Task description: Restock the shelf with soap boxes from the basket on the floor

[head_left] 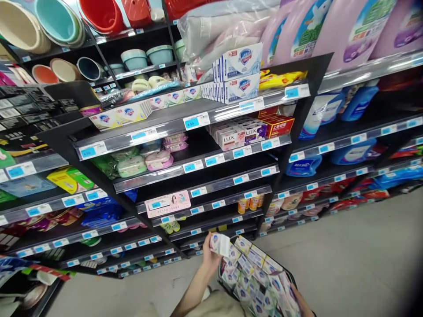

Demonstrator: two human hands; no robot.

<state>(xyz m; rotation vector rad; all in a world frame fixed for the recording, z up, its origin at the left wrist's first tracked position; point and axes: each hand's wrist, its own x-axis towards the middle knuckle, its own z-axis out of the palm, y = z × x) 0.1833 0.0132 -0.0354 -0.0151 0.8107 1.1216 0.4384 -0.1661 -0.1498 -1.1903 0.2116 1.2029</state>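
Left hand: the left hand (210, 257) is raised at the near-left corner of the shelf aisle view, fingers pinching a white box (220, 245)
White box: held tilted, just above the left side of the basket (289, 274)
Right hand: the right hand (301, 302) is at the right side of the basket, mostly cut off by the lower edge; cannot tell whether its fingers grip the rim or a box
Basket: dark-rimmed, packed with soap boxes (245, 265) lying at mixed angles
Top shelf: blue-and-white boxes (243, 72) stacked at the right, with a low row of green-and-white boxes (176, 97) to their left
Shelf below: LUX boxes (233, 137) at the right, pink and green soap dishes (158, 160) at the left
Lower shelves: a pink sign (170, 203) on one edge, orange jars (243, 205) farther right
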